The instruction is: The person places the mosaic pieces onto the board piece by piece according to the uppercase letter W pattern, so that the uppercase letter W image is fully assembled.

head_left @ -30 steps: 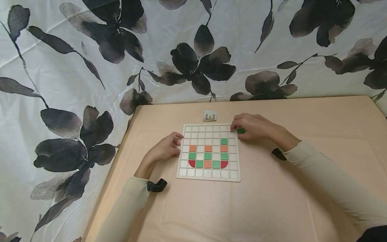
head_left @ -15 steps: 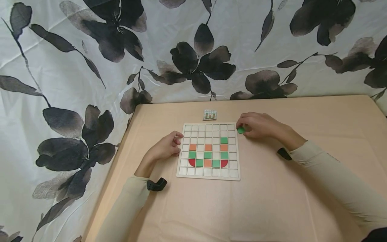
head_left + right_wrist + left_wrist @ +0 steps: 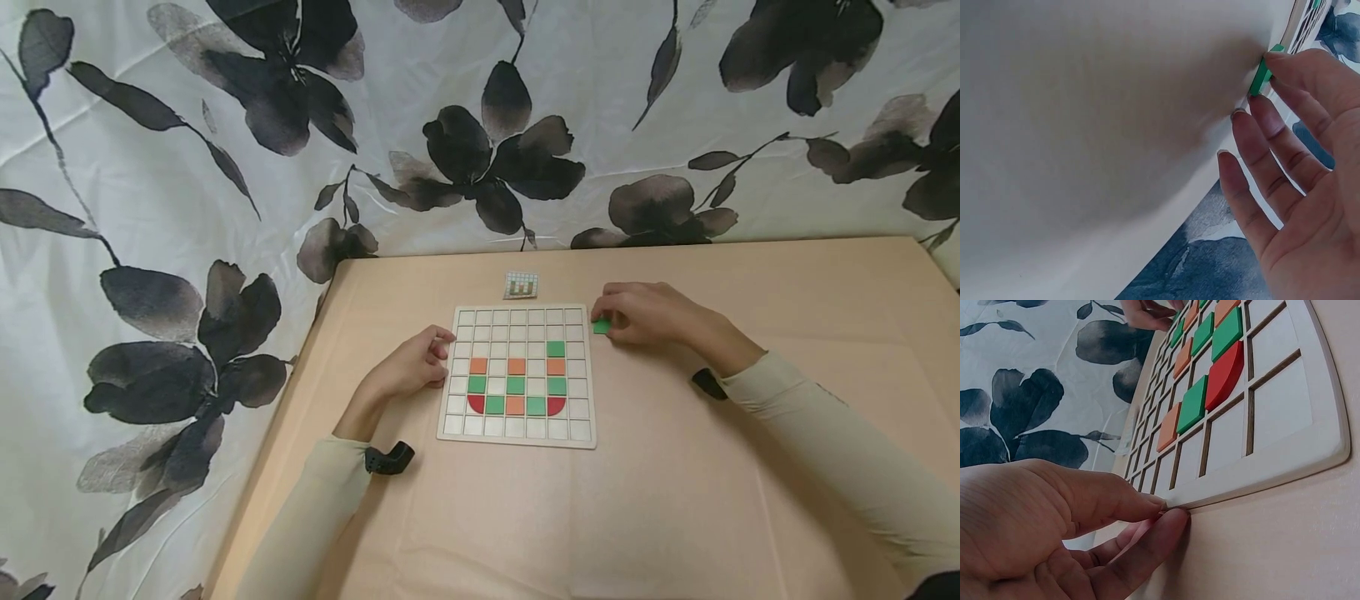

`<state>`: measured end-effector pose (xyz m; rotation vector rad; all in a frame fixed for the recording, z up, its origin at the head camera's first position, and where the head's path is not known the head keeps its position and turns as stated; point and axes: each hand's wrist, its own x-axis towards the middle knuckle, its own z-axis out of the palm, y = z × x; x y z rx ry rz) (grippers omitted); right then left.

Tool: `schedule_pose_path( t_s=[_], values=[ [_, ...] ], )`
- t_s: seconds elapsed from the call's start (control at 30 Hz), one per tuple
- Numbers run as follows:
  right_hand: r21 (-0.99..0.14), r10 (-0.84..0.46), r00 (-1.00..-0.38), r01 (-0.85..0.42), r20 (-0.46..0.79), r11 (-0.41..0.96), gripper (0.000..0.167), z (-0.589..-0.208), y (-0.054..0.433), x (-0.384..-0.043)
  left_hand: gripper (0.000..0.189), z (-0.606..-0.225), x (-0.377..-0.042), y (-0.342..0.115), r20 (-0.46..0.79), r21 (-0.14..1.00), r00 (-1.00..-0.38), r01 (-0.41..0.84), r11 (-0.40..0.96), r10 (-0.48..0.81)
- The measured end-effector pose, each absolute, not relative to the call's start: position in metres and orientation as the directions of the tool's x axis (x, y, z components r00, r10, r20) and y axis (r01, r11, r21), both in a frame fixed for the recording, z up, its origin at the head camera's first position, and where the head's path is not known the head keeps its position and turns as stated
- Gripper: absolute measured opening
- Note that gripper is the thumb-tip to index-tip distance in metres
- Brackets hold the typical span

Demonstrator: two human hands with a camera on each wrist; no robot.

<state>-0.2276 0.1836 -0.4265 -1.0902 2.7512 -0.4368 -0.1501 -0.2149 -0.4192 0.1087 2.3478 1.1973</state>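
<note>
A white gridded board lies on the table, with green, orange and round-cornered red tiles set in several of its cells. At its left side my left hand pinches the rim; close up, the left thumb and a finger meet right at the board's edge. Just past the far right corner, my right hand holds a green square tile low over the table. In the right wrist view that tile stands on edge between thumb and fingertips, while the other fingers are spread below it.
A small card printed with a grid pattern lies just behind the board. The table has a light covering, and a white cloth with dark flowers hangs behind and to the left. Both wrists wear black bands.
With the green tile, my right hand has drawn back rightward from over the board's far right corner to beside it. My left hand has stayed at the left edge.
</note>
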Motion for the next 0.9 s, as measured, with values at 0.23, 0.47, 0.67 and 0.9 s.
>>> schedule_pose_path(
  t_s=[0.23, 0.47, 0.67, 0.9],
  values=[
    [-0.304, -0.654, -0.754, -0.610, -0.061, 0.732, 0.022, -0.4254, 0.1853, -0.2266, 0.051, -0.4195, -0.1501, -0.2143, -0.396, 0.775, -0.873, -0.151, 0.614, 0.286],
    [-0.301, -0.640, -0.765, -0.595, -0.073, 0.745, 0.021, -0.4260, 0.1857, -0.2270, 0.051, -0.4195, -0.1510, -0.2144, -0.391, 0.771, -0.874, -0.140, 0.621, 0.289],
    [-0.300, -0.632, -0.771, -0.585, -0.084, 0.754, 0.021, -0.4254, 0.1853, -0.2280, 0.051, -0.4192, -0.1509, -0.2153, -0.393, 0.777, -0.871, -0.142, 0.614, 0.295],
    [-0.294, -0.628, -0.772, -0.581, -0.095, 0.759, 0.024, -0.4248, 0.1852, -0.2293, 0.051, -0.4191, -0.1502, -0.2144, -0.394, 0.784, -0.871, -0.151, 0.602, 0.293]
  ],
)
